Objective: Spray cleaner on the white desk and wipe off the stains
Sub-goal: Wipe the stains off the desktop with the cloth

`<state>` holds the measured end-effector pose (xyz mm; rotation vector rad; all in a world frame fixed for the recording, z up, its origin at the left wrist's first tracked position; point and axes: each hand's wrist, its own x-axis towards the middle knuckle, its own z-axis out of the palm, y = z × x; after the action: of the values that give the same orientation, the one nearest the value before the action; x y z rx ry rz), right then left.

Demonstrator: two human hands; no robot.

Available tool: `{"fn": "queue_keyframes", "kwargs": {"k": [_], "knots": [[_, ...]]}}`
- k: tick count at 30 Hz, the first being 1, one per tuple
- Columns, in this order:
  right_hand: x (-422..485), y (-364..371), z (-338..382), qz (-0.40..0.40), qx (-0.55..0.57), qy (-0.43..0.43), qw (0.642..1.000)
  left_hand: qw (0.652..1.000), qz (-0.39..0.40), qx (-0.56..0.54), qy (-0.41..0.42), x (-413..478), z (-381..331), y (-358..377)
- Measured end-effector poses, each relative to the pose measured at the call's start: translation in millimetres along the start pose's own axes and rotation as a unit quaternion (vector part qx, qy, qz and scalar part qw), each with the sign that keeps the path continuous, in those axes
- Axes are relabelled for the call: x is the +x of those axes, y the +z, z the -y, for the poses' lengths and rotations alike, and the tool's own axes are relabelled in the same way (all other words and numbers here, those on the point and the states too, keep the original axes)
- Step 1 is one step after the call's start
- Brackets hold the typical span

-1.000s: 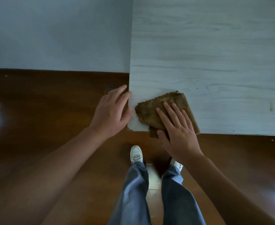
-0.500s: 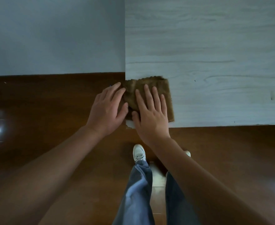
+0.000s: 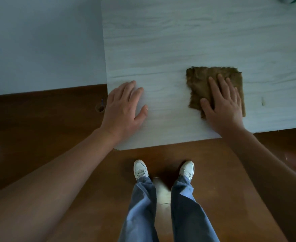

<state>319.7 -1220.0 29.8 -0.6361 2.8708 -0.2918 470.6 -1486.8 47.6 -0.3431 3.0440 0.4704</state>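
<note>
Right hand (image 3: 224, 105): fingers flat and spread, palm pressing the brown cloth (image 3: 203, 82) onto the white worktop (image 3: 161, 41); no closed grip. Left hand (image 3: 124, 107): open, flat on the bare worktop near its left edge, well apart from the cloth. A small dark mark (image 3: 262, 101) lies just right of the cloth. Worktop front edge runs above the brown wooden floor (image 3: 39, 123); a pale wall (image 3: 39, 41) lies left.

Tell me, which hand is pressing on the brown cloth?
The right hand, flat on the brown cloth. The left hand rests bare on the white desk.
</note>
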Motion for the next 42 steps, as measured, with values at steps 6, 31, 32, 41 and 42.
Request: {"fn": "queue_keyframes", "kwargs": {"k": [6, 31, 32, 41, 42], "knots": [[-28.2, 10.7, 19.7, -0.021, 0.017, 0.008, 1.000, 0.999, -0.014, 0.017, 0.025, 42.6, -37.2, 7.6], [92.1, -13.3, -23.6, -0.001, 0.024, -0.047, 0.999, 0.995, -0.090, 0.040, 0.003, 72.5, -70.2, 45.7], [91.7, -14.1, -26.9, 0.000, 0.026, -0.054, 0.998, 0.995, -0.090, 0.039, 0.003, 72.3, -70.8, 45.9], [53.9, -34.8, -120.4, 0.004, 0.005, -0.009, 1.000, 0.995, -0.099, 0.033, 0.003, 71.3, -66.4, 50.7], [43.1, -36.6, -127.6, 0.004, 0.003, 0.009, 1.000, 0.995, -0.097, 0.032, 0.004, 71.3, -66.3, 51.3]]}}
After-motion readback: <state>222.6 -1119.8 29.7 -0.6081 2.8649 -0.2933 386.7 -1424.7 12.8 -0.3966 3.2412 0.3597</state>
